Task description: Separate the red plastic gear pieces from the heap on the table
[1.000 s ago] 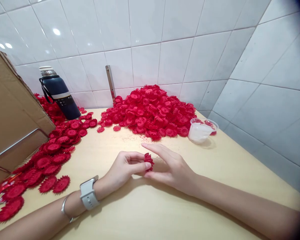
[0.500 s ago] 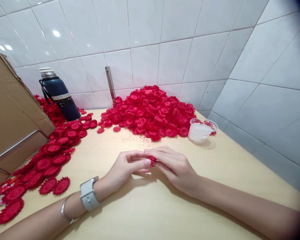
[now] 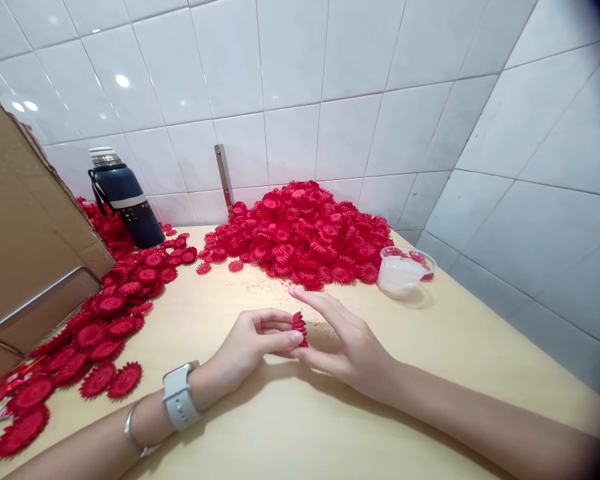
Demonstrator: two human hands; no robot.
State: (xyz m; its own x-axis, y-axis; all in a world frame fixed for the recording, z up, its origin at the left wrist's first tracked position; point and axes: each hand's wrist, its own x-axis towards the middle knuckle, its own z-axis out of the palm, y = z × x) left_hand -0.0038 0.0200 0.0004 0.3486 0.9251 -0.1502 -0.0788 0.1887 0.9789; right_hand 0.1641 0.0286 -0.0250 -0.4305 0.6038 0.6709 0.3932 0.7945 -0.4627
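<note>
My left hand (image 3: 261,339) pinches a small red fringed flower piece (image 3: 299,329) between thumb and fingertips, holding it on edge above the table. My right hand (image 3: 346,337) is open beside it, with thumb and fingers spread apart. Its thumb reaches close to the lower edge of the piece; whether they touch I cannot tell. Behind the hands lies a large heap of similar red flower pieces (image 3: 305,233), and tiny red scraps are scattered in front of it.
A clear plastic cup with white contents (image 3: 400,275) stands right of the heap. At left are more red pieces (image 3: 105,305), a dark blue bottle (image 3: 130,207) and a cardboard box (image 3: 30,220). A metal strip (image 3: 223,175) leans on the tiled wall (image 3: 290,147).
My right hand has opened and its fingers have lifted off the red piece, which now shows more fully in my left hand. The view has tilted slightly upward.
</note>
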